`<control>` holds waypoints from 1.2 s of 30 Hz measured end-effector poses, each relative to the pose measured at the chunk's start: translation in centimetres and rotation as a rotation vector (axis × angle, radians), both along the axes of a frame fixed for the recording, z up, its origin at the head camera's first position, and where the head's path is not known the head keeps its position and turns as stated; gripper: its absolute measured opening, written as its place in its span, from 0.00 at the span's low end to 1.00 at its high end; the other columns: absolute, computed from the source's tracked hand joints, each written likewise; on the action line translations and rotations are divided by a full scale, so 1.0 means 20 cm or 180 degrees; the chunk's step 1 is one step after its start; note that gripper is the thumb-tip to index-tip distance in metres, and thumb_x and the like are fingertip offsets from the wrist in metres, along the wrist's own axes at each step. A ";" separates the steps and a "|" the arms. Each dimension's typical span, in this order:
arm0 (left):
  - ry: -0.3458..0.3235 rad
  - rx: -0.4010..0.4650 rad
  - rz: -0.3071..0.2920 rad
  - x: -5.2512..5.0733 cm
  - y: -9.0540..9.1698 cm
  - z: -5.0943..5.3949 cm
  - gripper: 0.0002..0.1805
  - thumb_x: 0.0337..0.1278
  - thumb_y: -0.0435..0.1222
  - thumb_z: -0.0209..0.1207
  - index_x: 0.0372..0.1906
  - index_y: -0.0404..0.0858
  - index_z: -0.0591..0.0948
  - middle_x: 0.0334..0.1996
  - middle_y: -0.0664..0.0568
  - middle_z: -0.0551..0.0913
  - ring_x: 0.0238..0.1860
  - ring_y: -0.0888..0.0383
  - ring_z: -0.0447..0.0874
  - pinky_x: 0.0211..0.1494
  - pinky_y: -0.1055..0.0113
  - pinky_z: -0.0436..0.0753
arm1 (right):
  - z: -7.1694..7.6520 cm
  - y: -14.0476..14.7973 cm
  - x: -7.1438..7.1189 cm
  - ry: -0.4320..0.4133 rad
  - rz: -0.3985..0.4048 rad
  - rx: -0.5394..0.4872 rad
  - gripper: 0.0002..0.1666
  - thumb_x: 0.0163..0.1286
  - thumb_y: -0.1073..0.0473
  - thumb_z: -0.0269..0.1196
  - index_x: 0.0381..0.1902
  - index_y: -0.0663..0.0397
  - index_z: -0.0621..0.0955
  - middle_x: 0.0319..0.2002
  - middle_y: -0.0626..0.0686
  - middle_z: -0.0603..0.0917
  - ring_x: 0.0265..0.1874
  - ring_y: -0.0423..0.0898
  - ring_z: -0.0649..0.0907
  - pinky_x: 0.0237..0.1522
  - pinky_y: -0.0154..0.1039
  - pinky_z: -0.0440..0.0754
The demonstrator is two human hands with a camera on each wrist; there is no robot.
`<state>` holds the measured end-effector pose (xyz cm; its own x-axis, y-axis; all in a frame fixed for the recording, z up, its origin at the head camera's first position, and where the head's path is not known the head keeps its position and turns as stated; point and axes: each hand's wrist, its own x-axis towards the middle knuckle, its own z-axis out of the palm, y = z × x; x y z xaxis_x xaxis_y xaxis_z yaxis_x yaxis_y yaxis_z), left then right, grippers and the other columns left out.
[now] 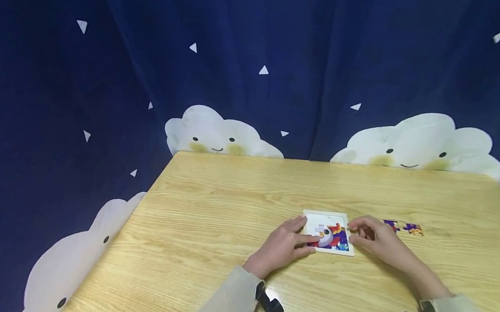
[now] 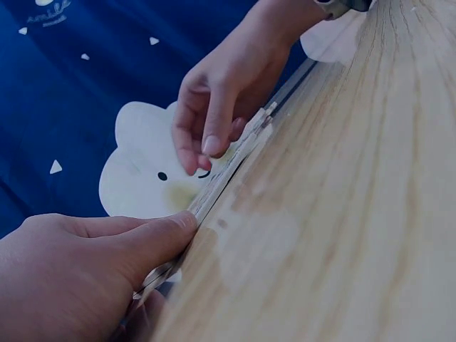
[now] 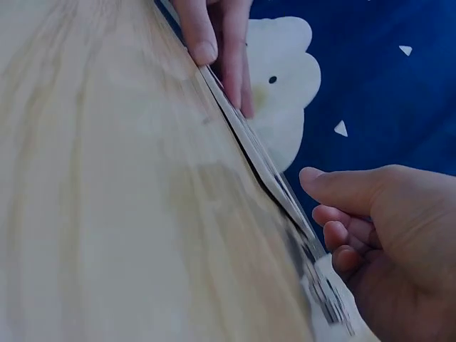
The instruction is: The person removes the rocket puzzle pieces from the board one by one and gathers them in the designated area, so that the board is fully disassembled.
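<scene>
A small white-framed jigsaw puzzle (image 1: pixel 325 214) lies on the table, partly filled with a colourful picture of a white-faced bird. Its upper left part shows bare white backing. My left hand (image 1: pixel 283 241) rests at the left side, one straight finger reaching over the pieces and the thumb along the front edge. My right hand (image 1: pixel 380 240) hovers by the right edge, fingers loosely bent and thumb apart from them. No piece shows between them in the right wrist view. Beyond that hand lie loose puzzle pieces (image 1: pixel 414 229), some partly hidden by it.
The wooden table (image 1: pixel 193 210) stretches around the puzzle and ends at a dark blue curtain (image 1: pixel 241 38) with white triangles and smiling clouds. Black straps with mounts (image 1: pixel 270 305) sit on both wrists, over light sleeves.
</scene>
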<state>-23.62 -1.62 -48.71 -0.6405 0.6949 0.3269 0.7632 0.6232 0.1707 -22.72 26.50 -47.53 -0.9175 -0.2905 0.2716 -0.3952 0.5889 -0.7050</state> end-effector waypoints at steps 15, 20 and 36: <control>0.0126 -0.0049 0.0002 0.00 0.00 0.00 0.19 0.66 0.54 0.55 0.58 0.58 0.81 0.68 0.40 0.72 0.71 0.48 0.69 0.73 0.58 0.72 | 0.01 -0.17 -0.08 -0.0092 0.0127 0.0271 0.12 0.62 0.63 0.69 0.43 0.57 0.81 0.30 0.46 0.77 0.27 0.31 0.72 0.26 0.28 0.72; 0.0100 -0.0055 -0.0011 0.00 0.00 0.01 0.19 0.66 0.54 0.55 0.58 0.57 0.81 0.69 0.39 0.71 0.71 0.47 0.69 0.73 0.57 0.72 | 0.02 -0.19 -0.10 -0.0180 0.0155 0.0460 0.13 0.62 0.62 0.69 0.45 0.57 0.81 0.33 0.48 0.79 0.30 0.32 0.72 0.28 0.27 0.73; 0.0157 0.0011 -0.0048 0.00 -0.01 0.00 0.18 0.65 0.53 0.57 0.57 0.56 0.82 0.68 0.38 0.72 0.70 0.46 0.71 0.73 0.56 0.73 | 0.06 -0.23 -0.10 -0.0273 0.0382 0.0738 0.10 0.64 0.67 0.64 0.42 0.61 0.76 0.34 0.52 0.72 0.30 0.40 0.70 0.28 0.28 0.69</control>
